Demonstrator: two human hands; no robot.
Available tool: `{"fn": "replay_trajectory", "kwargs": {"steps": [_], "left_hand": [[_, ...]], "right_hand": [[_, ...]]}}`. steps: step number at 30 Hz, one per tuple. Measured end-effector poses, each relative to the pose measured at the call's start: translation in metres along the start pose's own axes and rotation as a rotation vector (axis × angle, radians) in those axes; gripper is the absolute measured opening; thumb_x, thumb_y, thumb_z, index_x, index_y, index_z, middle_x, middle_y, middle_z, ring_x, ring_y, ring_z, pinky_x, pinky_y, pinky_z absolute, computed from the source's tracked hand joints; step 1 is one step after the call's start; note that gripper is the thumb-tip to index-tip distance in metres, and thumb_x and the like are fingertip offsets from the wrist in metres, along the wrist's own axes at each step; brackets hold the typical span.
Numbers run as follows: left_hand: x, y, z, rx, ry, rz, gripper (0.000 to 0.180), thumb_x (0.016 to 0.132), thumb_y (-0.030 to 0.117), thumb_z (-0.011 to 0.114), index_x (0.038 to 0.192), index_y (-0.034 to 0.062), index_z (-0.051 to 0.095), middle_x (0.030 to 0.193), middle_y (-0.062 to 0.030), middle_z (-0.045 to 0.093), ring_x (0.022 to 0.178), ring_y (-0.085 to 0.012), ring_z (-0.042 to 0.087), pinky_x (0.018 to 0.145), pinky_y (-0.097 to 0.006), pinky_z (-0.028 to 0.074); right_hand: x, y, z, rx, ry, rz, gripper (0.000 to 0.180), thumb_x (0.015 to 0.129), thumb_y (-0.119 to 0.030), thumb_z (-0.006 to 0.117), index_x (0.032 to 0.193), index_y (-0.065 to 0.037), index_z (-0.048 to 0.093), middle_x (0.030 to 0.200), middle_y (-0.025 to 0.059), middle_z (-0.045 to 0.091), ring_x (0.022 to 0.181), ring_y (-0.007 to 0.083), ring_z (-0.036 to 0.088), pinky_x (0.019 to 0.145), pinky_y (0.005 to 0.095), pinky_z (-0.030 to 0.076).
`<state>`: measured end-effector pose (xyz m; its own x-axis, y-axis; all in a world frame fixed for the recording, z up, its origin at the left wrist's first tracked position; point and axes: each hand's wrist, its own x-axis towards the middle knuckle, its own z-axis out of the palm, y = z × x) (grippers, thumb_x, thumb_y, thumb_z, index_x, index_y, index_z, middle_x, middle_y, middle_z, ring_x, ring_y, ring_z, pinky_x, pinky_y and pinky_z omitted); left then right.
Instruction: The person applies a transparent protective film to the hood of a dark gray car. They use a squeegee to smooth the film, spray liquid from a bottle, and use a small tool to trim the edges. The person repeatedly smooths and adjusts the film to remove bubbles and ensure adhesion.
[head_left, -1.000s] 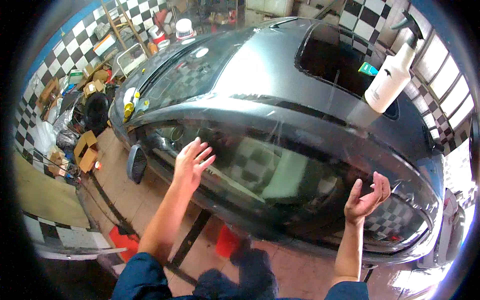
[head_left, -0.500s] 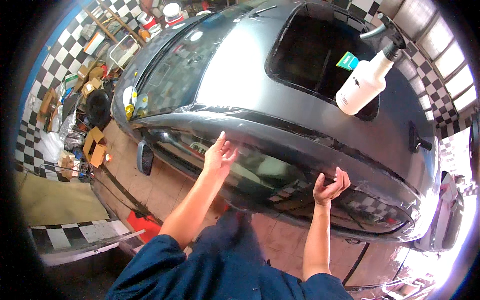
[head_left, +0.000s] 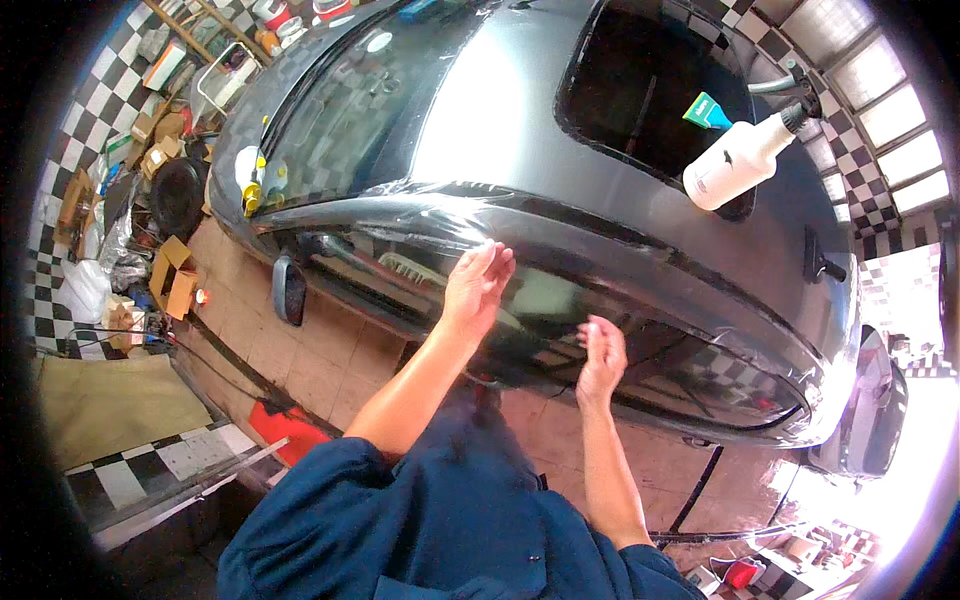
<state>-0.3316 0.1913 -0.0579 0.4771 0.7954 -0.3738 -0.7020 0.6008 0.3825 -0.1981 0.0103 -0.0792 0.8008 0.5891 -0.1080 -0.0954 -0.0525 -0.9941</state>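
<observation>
A dark grey car (head_left: pixel 520 110) stands in front of me, its side windows toward my body. Shiny creases of clear film (head_left: pixel 445 222) run along the roof edge above the front door. My left hand (head_left: pixel 478 290) is at the end of these creases, fingers pressed together on the film. Lower and to the right, my right hand (head_left: pixel 602 362) is in front of the rear side window, fingers closed and bent; what they hold, if anything, does not show. A white spray bottle (head_left: pixel 735 165) lies tilted on the roof beside a blue-green squeegee (head_left: pixel 706 112).
A black-handled tool (head_left: pixel 824 262) rests on the rear of the roof. The side mirror (head_left: pixel 289 290) juts out at left. Cardboard boxes (head_left: pixel 175 278) and clutter line the left wall. A bench (head_left: pixel 120 410) stands at lower left, with a red item (head_left: pixel 285 432) beside it.
My hands have come closer together: the right has moved left and turned upright, the left slightly right. The view has shifted a little. The bottle and squeegee stay on the roof.
</observation>
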Motion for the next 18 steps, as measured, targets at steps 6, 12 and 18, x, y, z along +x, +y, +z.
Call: {"fn": "replay_trajectory", "kwargs": {"steps": [6,12,18], "left_hand": [[0.006,0.009,-0.008,-0.044,0.003,-0.046,0.017,0.087,0.016,0.071,0.095,0.0059,0.06,0.099,-0.0081,0.065,0.097,-0.0227,0.062,0.091,-0.037,0.052],[0.015,0.02,0.008,-0.092,0.132,-0.147,0.043,0.09,0.027,0.067,0.118,-0.0013,0.05,0.121,-0.0175,0.058,0.099,-0.0283,0.063,0.087,-0.039,0.054],[0.035,0.024,0.002,-0.21,0.003,0.057,0.044,0.095,0.019,0.059,0.129,-0.0012,0.04,0.136,-0.0216,0.047,0.127,-0.0286,0.047,0.104,-0.039,0.045]], "right_hand": [[0.016,-0.02,0.096,0.725,-0.169,0.456,0.022,0.094,-0.02,0.062,0.109,-0.005,0.064,0.102,0.0064,0.067,0.087,0.0159,0.061,0.073,0.0301,0.049],[0.034,-0.036,0.117,0.646,-0.057,0.144,0.012,0.093,-0.014,0.063,0.094,-0.003,0.066,0.086,0.0062,0.067,0.074,0.0124,0.059,0.064,0.025,0.046],[0.02,-0.044,0.114,0.623,-0.067,0.167,0.013,0.093,-0.013,0.062,0.097,-0.002,0.067,0.087,0.0066,0.068,0.075,0.0122,0.059,0.07,0.0257,0.047]]}}
